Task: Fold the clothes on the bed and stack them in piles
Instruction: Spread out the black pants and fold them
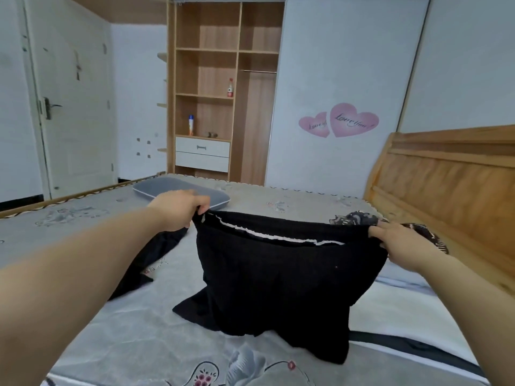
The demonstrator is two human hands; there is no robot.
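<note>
Folding barely begun, no piles yet

Both hands, left hand [178, 207] and right hand [395, 240], pinch the black garment's [278, 280] top corners, hem trailing on the bed [111, 316]; other clothes [156, 254] lie unfolded.

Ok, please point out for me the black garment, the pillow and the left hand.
black garment [281, 282], head view, middle of the hanging front cloth
pillow [156, 188], head view, bare top surface near its left end
left hand [178, 208], head view, back of the hand
</note>
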